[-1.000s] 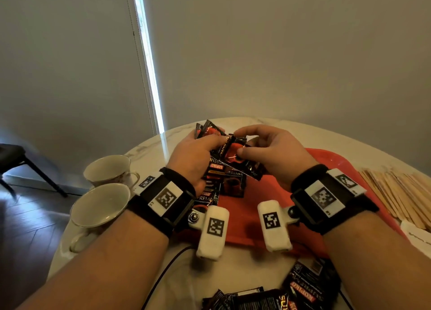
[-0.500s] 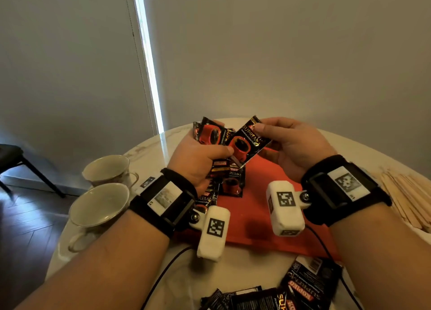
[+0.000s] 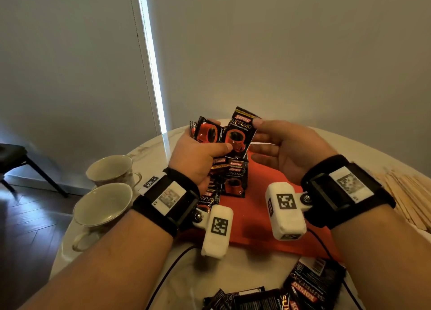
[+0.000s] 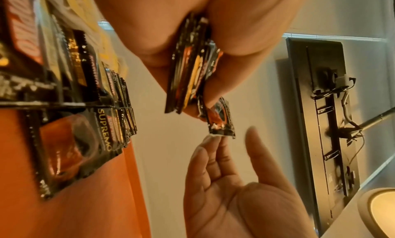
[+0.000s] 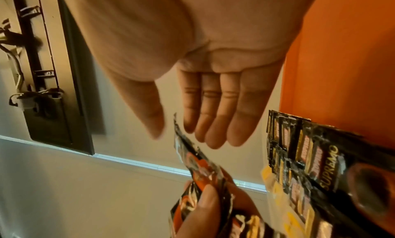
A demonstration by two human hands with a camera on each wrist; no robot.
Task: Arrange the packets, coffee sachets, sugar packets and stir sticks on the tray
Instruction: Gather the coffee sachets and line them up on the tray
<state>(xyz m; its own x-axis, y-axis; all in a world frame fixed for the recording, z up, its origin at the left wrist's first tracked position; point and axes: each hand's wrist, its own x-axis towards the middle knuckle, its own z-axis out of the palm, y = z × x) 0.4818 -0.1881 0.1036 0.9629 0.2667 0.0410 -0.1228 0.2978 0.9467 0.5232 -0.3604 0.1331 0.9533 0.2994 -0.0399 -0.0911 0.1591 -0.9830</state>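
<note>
Head view: above the red tray (image 3: 268, 228), the left hand (image 3: 198, 155) grips a fan of coffee sachets (image 3: 211, 132). Left wrist view: the right hand (image 4: 233, 182) is straight-fingered, seemingly just touching the outermost sachet (image 4: 220, 120). Right wrist view: more sachets lie on the tray (image 5: 342, 56). Sorting step; next, lay one down squarely.

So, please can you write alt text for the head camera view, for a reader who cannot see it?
Above a red tray, the left hand grips a fan of black coffee sachets, while the open right hand touches the foremost sachet at its top corner. Two cups stand left; wooden stir sticks lie right.
</note>
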